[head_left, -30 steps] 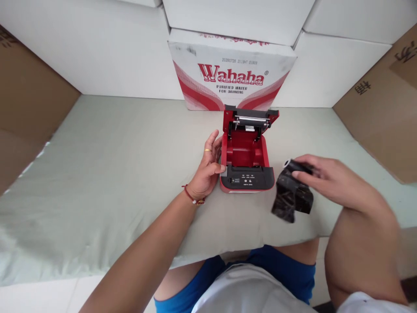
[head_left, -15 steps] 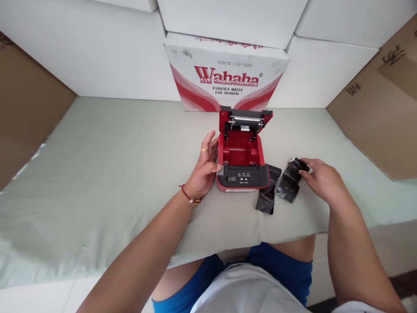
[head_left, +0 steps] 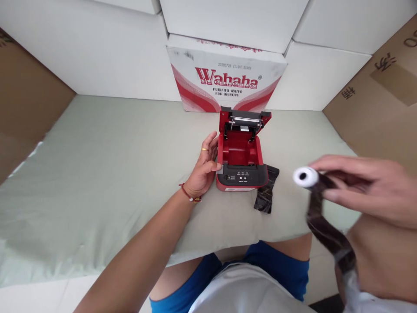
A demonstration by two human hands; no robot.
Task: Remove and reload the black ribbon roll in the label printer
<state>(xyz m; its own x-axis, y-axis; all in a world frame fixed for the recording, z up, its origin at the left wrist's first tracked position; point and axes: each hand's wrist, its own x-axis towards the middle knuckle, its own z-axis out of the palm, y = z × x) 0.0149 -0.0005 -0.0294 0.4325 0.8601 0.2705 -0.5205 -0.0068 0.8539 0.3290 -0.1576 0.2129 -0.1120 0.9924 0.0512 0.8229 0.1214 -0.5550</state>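
A small red and black label printer (head_left: pixel 243 176) stands on the cloth with its lid (head_left: pixel 246 121) raised, showing a bare red paper bay. My left hand (head_left: pixel 206 167) rests against the printer's left side, thumb on its front corner and fingers along the wall. Lifted off to the right, my right hand (head_left: pixel 365 184) grips a paper roll (head_left: pixel 305 177) with a white end and dark core hole. A black strip (head_left: pixel 329 234) trails down from that roll. Another crumpled black strip (head_left: pixel 266 193) lies beside the printer's right side, partly behind it.
A white and red Wahaha water carton (head_left: pixel 228 78) stands behind the printer, against stacked white boxes (head_left: pixel 124 56). Brown cardboard boxes flank the left (head_left: pixel 29 104) and right (head_left: pixel 384 95). Pale green cloth (head_left: pixel 114 174) covers the table, its front edge near my lap.
My right hand has picked the roll up from the cloth and raised it toward me and to the right, its black strip unfurling. My left hand and the printer stay put.
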